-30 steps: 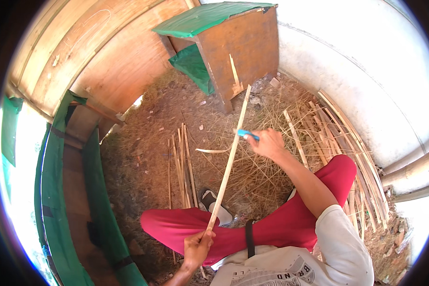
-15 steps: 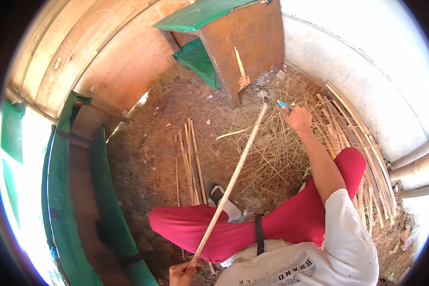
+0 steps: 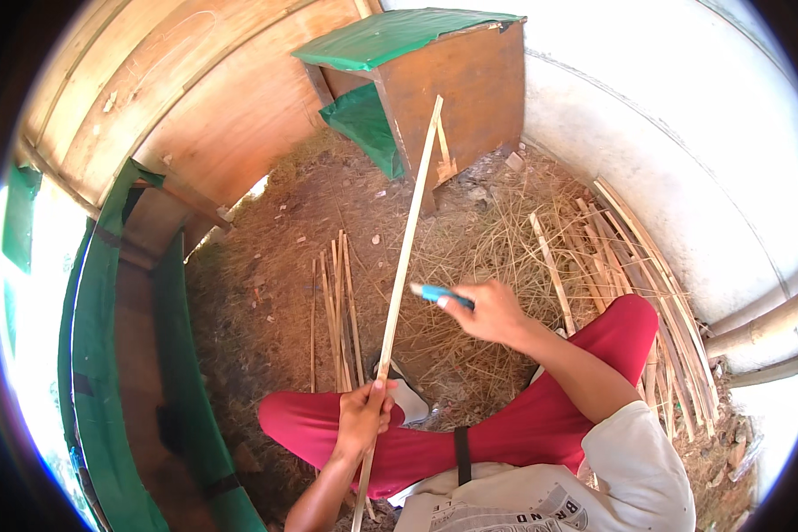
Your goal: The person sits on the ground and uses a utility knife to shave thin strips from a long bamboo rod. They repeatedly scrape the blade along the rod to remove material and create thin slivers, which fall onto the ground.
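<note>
My left hand (image 3: 363, 418) is closed around a long pale bamboo strip (image 3: 408, 232), beside my left knee. The strip slants up and away from my lap, its far end overlapping the brown box. In my right hand (image 3: 489, 312) is a blue-handled utility knife (image 3: 442, 295). Its tip points left, close to the middle of the strip; the blade is blurred, and I cannot tell whether it touches. My legs, in red trousers (image 3: 541, 399), are bent wide apart around the work.
Thin strips (image 3: 337, 310) lie on the ground at left, and a larger stack (image 3: 656, 275) lies along the white wall. Shavings (image 3: 479, 230) cover the middle. A pale strip (image 3: 551, 270) lies beside them. The brown box (image 3: 461, 97) stands ahead, a green-covered frame (image 3: 106, 381) at left.
My left hand has moved forward from the lower edge, farther along the strip, which now stands steeper. My right hand has come back and left with the knife. A pale strip now shows right of the shavings.
</note>
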### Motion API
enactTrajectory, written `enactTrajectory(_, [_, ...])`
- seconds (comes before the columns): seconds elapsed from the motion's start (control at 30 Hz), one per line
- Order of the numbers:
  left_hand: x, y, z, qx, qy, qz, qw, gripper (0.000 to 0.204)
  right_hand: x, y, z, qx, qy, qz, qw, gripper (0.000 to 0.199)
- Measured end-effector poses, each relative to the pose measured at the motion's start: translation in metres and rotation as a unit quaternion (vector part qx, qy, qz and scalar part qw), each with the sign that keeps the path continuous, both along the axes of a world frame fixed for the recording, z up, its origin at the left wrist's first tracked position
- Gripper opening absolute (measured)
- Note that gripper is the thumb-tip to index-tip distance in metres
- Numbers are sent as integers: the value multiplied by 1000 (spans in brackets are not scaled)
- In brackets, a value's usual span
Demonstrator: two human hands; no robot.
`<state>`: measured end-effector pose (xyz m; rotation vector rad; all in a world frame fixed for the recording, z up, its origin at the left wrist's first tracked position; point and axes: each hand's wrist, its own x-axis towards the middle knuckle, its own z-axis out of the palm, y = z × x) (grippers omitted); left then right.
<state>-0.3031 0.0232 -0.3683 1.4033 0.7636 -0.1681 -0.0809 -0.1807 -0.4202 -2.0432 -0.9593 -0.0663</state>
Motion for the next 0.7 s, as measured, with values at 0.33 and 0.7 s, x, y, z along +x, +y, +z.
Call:
enactTrajectory(0.33, [35,-14,-33,200,-110,-40,973,31,-21,3,6,-18,-26,25,999,38])
enactTrajectory(0.7, [37,-23,-23,141,-128,47,981,31,-22,3,4,-8,-43,39,998,34])
